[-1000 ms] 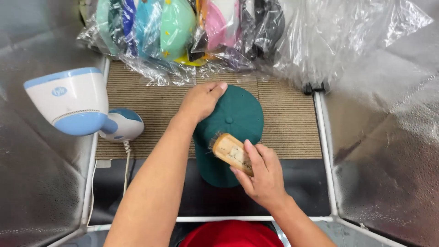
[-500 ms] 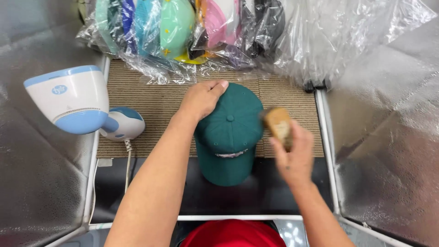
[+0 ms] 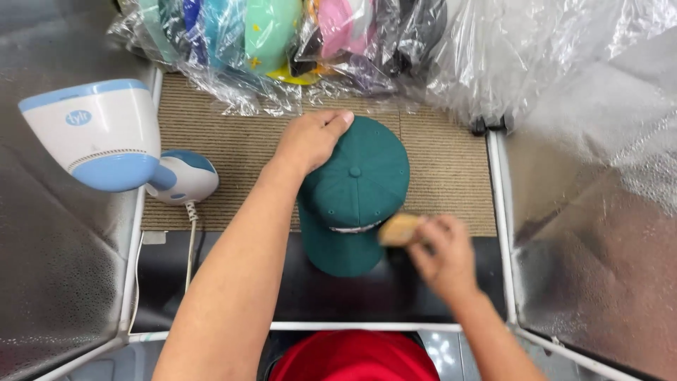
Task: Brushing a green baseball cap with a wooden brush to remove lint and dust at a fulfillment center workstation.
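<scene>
Blurred right hand point(image 3: 444, 254) holds a hard-to-make-out tan block point(image 3: 399, 230) against the green cap point(image 3: 356, 194).

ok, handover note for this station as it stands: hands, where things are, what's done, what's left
Left hand: flat on the crown of the green cap, pinning it to the work surface.
Right hand: grip closed on a wooden brush, blurred in motion, at the cap's right edge where crown meets brim.
White and blue steamer: resting on the woven mat to the left, untouched.
Bagged caps: piled along the back edge.
Done: cannot tell how much of the cap is brushed.
Left: probably the remaining sides of the cap.
</scene>
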